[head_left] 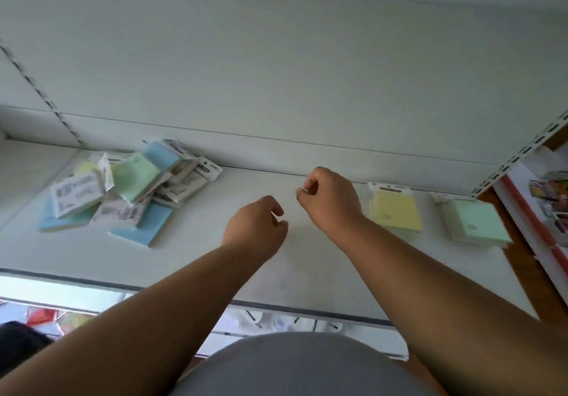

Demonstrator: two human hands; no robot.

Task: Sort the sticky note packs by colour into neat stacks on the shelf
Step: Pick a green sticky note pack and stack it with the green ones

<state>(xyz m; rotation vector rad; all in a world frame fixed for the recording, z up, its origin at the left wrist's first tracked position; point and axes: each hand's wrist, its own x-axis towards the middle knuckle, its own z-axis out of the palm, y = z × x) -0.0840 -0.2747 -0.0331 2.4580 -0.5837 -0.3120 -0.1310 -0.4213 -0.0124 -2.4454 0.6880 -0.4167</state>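
A jumbled heap of sticky note packs [129, 186], blue, green, yellow and white-backed, lies at the back left of the white shelf [215, 266]. On the right stands a neat yellow stack [395, 211] and, further right, a green stack [475, 223]. My left hand [255, 226] hovers over the shelf's middle, its fingers loosely curled and holding nothing. My right hand [329, 198] hangs a little higher and to the right, just left of the yellow stack, fingers also loosely curled and empty.
A slotted upright [519, 152] and a wooden post bound the shelf on the right, with colourful goods [553, 202] beyond. The shelf's grey front edge [307, 312] runs below my forearms. A lower shelf with items shows underneath.
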